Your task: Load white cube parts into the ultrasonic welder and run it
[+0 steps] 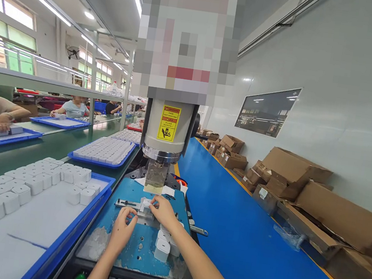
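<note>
A white rounded plastic housing (146, 203) sits in the metal fixture (130, 204) on the blue machine plate (128, 251). The fingers of my right hand (164, 211) pinch that housing at its right side. Just left of the fixture is my left hand (122, 228), with its fingers loosely curled and apart and nothing visible in them. Several more white housings (162, 250) stand on the plate beneath my right forearm, which partly hides them. Directly above the fixture hangs the clear block-shaped press head (156, 176).
At left, a blue tray (68, 238) holds rows of white housings; another full tray (103, 152) stands behind it. Co-workers sit across the green bench (58, 137). A wrench (199, 230) juts over the plate's right edge. Red and green buttons line the machine front. Cardboard boxes (301, 206) line the wall.
</note>
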Demonstrator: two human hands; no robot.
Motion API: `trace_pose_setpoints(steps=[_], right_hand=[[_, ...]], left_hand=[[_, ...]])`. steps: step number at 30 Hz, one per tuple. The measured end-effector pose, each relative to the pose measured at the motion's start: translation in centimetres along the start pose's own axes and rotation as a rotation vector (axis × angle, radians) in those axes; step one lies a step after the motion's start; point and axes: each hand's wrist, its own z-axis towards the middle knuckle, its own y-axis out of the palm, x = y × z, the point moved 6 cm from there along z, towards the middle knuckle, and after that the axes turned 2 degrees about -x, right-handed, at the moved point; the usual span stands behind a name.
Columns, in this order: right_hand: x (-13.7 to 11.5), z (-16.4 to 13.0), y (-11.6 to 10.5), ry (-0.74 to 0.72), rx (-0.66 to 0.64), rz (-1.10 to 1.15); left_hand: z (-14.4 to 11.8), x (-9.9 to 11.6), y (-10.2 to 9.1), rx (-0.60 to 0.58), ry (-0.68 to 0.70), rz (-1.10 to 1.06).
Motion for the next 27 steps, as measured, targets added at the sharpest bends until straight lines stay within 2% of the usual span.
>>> trace_pose_setpoints(steps=[6,15,27], right_hand=[[0.2,0.2,0.1,0.057,0.015,0.013],[0.4,1.1,1.5,0.14,0.089,0.057],[-0.8,-0.8,0.1,0.036,0.119,0.076]], left_hand=[[0.1,-0.1,0.0,0.003,-0.006,-0.004],[0.2,0.0,0.0,0.02,-0.007,-0.018],[0.3,-0.3,-0.3,0.044,-0.014,-0.021]])
